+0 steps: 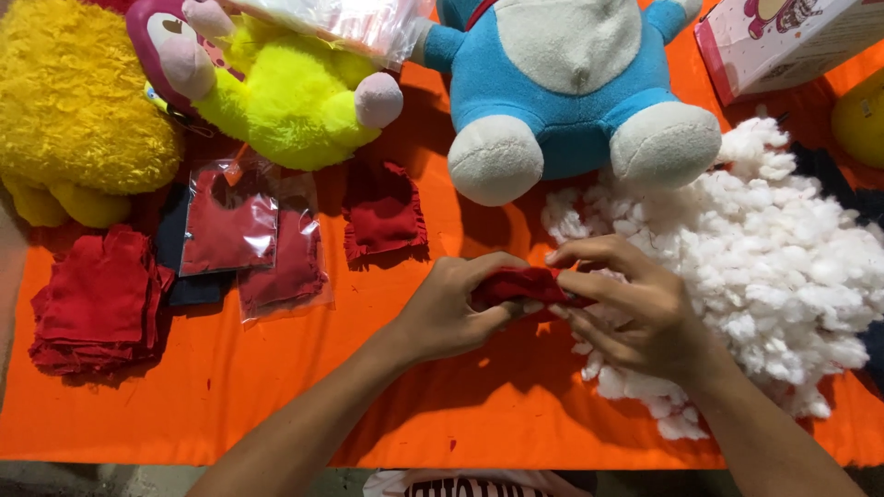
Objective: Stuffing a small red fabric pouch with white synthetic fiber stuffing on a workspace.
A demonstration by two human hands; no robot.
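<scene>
Both hands (543,308) pinching soft red cloth pouch (520,285), fluffy white stuffing (783,267) beside

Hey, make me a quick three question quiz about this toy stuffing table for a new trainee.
1. True or false: both hands grip the red fabric piece.
2. Which lies under the right hand? A) white stuffing pile B) stack of red cloths C) clear packets
3. Fill in: the blue plush toy sits at the far edge of the ___ table cover.

Key:
1. True; the left hand holds one end, the right hand the other.
2. A, the white stuffing pile.
3. Orange; the orange table cover.
</scene>
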